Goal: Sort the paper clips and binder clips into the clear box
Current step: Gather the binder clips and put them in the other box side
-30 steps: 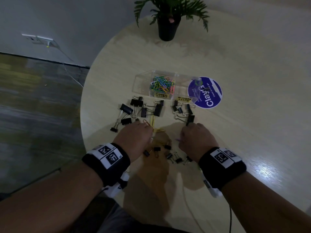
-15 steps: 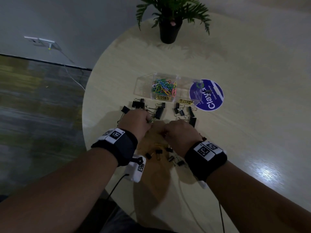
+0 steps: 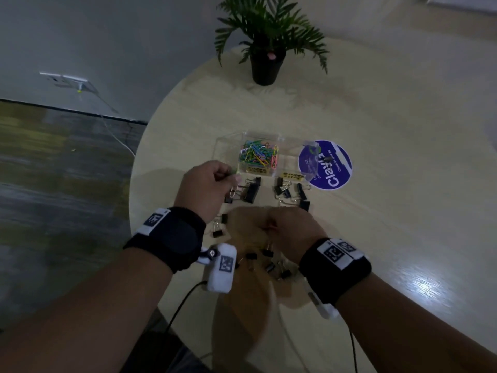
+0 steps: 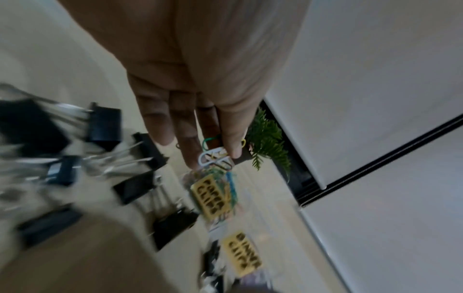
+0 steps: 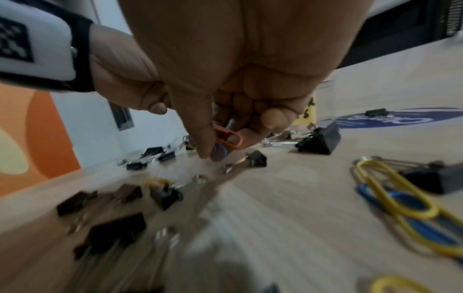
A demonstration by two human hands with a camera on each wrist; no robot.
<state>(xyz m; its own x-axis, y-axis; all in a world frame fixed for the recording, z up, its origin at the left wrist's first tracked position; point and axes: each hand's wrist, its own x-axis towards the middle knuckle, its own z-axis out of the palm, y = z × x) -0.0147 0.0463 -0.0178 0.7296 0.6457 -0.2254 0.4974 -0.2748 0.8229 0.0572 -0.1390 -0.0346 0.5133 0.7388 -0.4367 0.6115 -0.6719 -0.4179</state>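
Pinching loose paper clips (image 4: 215, 156), the left hand (image 3: 208, 188) may spill them short of the clear box (image 3: 228, 146) just beyond it, as may the right hand (image 3: 289, 232) gripping its own clips.

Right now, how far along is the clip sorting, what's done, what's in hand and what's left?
Partly done. A heap of coloured paper clips already lies in the clear box. In hand: the left hand pinches a few paper clips near the box, and the right hand holds an orange and a blue one. Left: the black binder clips all appear to sit on the table, plus loose yellow and blue paper clips.
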